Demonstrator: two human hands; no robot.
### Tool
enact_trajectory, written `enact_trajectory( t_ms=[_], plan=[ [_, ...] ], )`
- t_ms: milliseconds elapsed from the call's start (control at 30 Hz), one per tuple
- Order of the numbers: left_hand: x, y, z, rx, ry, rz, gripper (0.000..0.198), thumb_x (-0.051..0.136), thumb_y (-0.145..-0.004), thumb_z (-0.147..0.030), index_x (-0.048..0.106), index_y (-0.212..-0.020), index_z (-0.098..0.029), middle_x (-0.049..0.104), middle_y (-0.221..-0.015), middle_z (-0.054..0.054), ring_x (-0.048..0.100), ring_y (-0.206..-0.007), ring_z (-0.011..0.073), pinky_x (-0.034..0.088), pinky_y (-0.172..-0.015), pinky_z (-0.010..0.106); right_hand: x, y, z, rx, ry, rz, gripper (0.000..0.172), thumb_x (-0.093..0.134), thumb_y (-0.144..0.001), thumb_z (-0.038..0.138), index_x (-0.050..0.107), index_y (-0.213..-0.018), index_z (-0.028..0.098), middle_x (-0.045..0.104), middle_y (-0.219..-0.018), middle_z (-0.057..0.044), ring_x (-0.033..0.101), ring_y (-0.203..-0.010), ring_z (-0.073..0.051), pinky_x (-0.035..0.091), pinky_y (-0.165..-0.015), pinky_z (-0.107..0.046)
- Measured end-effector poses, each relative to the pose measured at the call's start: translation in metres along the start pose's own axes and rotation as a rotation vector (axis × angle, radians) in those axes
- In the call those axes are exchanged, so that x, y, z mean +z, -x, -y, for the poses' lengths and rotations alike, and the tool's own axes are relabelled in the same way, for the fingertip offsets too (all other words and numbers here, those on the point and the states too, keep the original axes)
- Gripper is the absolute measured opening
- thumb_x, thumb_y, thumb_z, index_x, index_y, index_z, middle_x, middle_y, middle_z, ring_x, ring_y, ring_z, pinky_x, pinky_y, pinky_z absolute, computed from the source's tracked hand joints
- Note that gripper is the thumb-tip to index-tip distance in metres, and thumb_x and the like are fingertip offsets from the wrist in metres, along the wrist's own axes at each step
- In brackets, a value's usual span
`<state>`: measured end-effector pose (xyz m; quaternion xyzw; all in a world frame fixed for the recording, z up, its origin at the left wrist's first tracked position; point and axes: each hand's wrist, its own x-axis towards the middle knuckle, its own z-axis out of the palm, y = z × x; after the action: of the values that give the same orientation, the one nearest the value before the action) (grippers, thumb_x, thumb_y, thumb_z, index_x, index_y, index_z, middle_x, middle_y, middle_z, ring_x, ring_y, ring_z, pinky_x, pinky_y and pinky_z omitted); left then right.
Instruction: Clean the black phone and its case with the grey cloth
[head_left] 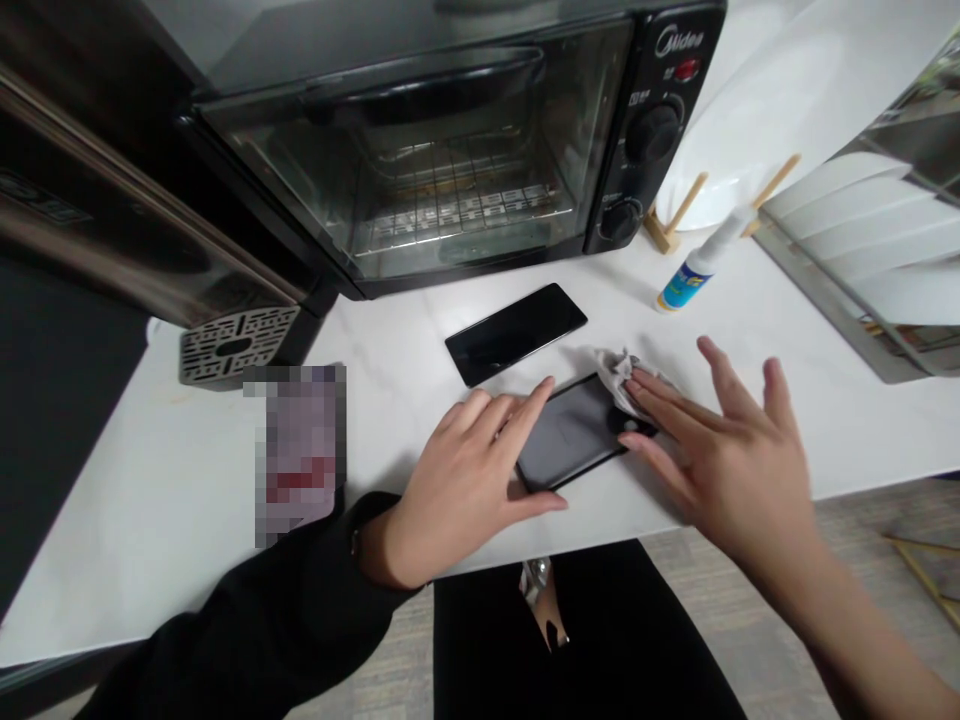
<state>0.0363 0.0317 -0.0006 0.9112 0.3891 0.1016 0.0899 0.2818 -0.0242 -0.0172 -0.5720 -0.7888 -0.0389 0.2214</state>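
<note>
A phone case (577,435) with a black rim and a smoky grey back lies flat on the white counter near its front edge. My left hand (476,465) holds its left end, with the fingers along the far edge and the thumb at the near side. My right hand (727,450) presses a crumpled pale tissue (619,370) onto the case's right end, by the dark camera area. Two fingers of that hand are raised. Just behind the case lies a black phone (517,333), its glossy face up.
A black toaster oven (450,170) stands at the back. To the right are a spray bottle (690,277), a wooden plate stand (667,225) and a rack of white dishes (862,240). A drip tray (238,345) and a pixelated item (304,440) are on the left.
</note>
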Motion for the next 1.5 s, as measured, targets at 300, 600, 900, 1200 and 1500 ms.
enact_trajectory(
  t_ms=[300,600,900,1200,1500],
  plan=[
    [-0.001,-0.001,0.000,-0.007,-0.009,0.000,0.110,0.072,-0.084,-0.073,0.027,-0.167,-0.016,0.065,-0.130,0.012,0.057,-0.116,0.0329,0.050,-0.105,0.050,-0.005,0.012,-0.002,-0.006,0.040,-0.019,0.051,0.056,-0.105,0.052,0.069,-0.140,0.018,0.072,-0.142,-0.009,0.040,-0.157,-0.042,0.023,-0.129,-0.075],
    [-0.001,0.000,0.000,-0.007,0.003,0.004,0.112,0.068,-0.084,-0.076,0.025,-0.167,-0.015,0.065,-0.134,0.014,0.058,-0.118,0.0338,0.049,-0.106,0.050,0.006,-0.002,0.008,-0.014,-0.027,0.040,0.061,0.055,-0.103,0.059,0.063,-0.147,0.017,0.066,-0.150,-0.008,0.038,-0.158,-0.043,0.026,-0.126,-0.077],
    [-0.001,0.000,0.002,-0.008,0.017,-0.014,0.117,0.069,-0.080,-0.079,0.023,-0.168,-0.015,0.066,-0.135,0.015,0.059,-0.116,0.0329,0.049,-0.105,0.049,0.009,-0.007,0.017,-0.079,-0.117,0.099,0.061,0.050,-0.104,0.063,0.066,-0.143,0.019,0.065,-0.151,-0.005,0.041,-0.157,-0.039,0.028,-0.129,-0.070],
    [-0.002,-0.001,0.002,-0.026,0.029,0.014,0.119,0.075,-0.080,-0.075,0.021,-0.168,-0.018,0.068,-0.131,0.013,0.060,-0.114,0.0325,0.049,-0.104,0.049,0.012,-0.006,0.031,-0.157,-0.176,0.111,0.078,0.048,-0.098,0.077,0.067,-0.142,0.015,0.065,-0.151,-0.008,0.046,-0.154,-0.038,0.037,-0.127,-0.064],
    [-0.001,-0.002,0.002,-0.006,0.026,-0.010,0.111,0.071,-0.086,-0.072,0.023,-0.168,-0.015,0.068,-0.127,0.012,0.059,-0.109,0.0309,0.050,-0.101,0.047,0.017,-0.007,0.045,-0.144,-0.153,0.097,0.082,0.047,-0.100,0.073,0.064,-0.142,0.005,0.060,-0.155,-0.014,0.045,-0.155,-0.039,0.038,-0.128,-0.058]
  ],
)
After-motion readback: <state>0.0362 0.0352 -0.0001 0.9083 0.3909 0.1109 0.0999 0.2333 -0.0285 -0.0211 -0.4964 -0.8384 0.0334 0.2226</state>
